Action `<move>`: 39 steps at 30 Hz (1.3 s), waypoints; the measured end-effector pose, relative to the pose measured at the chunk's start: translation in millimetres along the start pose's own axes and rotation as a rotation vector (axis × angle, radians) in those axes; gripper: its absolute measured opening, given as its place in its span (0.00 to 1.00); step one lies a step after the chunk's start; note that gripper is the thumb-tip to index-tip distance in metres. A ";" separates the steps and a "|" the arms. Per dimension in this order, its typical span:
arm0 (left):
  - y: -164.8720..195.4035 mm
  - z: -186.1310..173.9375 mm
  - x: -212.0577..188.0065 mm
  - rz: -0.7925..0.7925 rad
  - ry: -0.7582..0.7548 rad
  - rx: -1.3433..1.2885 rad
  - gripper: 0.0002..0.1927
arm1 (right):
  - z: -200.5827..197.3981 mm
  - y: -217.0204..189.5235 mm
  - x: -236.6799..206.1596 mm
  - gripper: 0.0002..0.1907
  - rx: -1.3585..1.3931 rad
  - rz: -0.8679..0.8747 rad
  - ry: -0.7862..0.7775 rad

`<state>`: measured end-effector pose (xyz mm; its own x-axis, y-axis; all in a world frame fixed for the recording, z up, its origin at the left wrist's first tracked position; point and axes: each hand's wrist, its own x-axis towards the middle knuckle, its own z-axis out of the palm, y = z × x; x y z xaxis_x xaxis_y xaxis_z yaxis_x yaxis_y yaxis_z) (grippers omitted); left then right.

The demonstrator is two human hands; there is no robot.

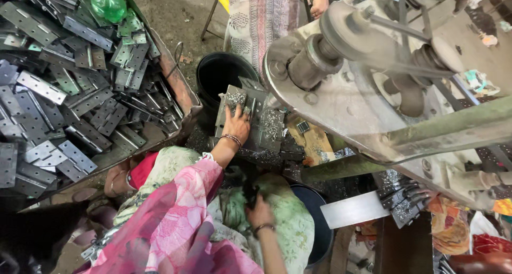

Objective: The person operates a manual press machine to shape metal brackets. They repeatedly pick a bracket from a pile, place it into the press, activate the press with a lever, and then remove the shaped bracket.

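Metal plate (255,116) of the press machine (368,87), strewn with small metal chips, lies just in front of a black bucket (216,74). The left hand (236,123) rests flat on it, fingers spread, gripping nothing. The right hand (260,210) lies in the lap, its grip closed on a dark piece (249,191). A heap of grey hinges (69,87) fills the tray at left.

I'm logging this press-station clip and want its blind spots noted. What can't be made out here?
- Head view: left hand lies on the metal block; anything beneath it is hidden.
- Right hand in the lap; its fingers sink into dark shadow, so any grip is unclear.
- Black bucket: inside too dark.
- Hinge pile: cut off by the left edge.
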<state>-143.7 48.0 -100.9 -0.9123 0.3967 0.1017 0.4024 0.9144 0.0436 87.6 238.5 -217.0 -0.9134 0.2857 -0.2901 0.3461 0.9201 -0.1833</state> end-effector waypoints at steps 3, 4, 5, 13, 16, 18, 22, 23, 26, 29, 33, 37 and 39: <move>0.5 3.6 2.1 0.001 0.055 -0.016 0.21 | 38.4 5.9 -3.1 0.32 0.061 0.016 0.058; 0.5 4.1 2.6 -0.010 0.087 -0.016 0.21 | 46.7 7.0 -2.4 0.29 0.083 0.003 0.068; 1.7 4.7 1.5 -0.002 0.106 -0.013 0.22 | 53.1 8.4 -3.8 0.26 0.116 0.009 0.069; -1.5 -4.5 3.5 -0.014 -0.020 -0.002 0.23 | 13.8 2.8 -3.1 0.39 0.077 0.027 -0.022; -3.0 -8.4 9.6 -0.027 0.036 -0.009 0.22 | -18.7 5.3 3.1 0.40 -0.030 -0.031 -0.059; -1.8 -10.3 16.1 -0.043 0.039 -0.017 0.22 | -29.7 6.6 3.8 0.41 -0.071 -0.090 -0.053; -2.8 -10.7 28.7 -0.048 -0.025 -0.015 0.20 | -9.6 2.3 -4.7 0.35 -0.023 0.015 -0.036; -3.9 -9.7 30.5 -0.041 -0.025 -0.010 0.20 | 2.6 0.2 -7.7 0.33 0.015 0.086 -0.042; -6.6 -5.3 34.5 -0.047 0.016 0.001 0.21 | 37.5 -1.4 -8.0 0.37 0.160 0.019 0.045; -7.9 -1.3 35.8 -0.027 0.133 -0.049 0.23 | 57.4 3.3 -2.7 0.29 0.261 -0.041 0.096; -6.7 -1.9 37.5 -0.005 -0.019 -0.016 0.20 | 50.8 6.8 -3.2 0.34 0.221 0.003 0.063; -7.9 -7.6 36.5 -0.016 0.003 0.018 0.20 | 18.7 0.6 -4.2 0.35 0.154 -0.006 0.011; -6.8 -8.1 32.8 -0.016 -0.007 0.020 0.20 | -3.6 -3.7 -3.3 0.33 0.069 0.000 -0.037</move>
<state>-175.7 54.2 -89.8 -0.9192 0.3824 0.0937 0.3862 0.9220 0.0258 88.6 235.1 -212.0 -0.9053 0.2746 -0.3241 0.3613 0.8990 -0.2474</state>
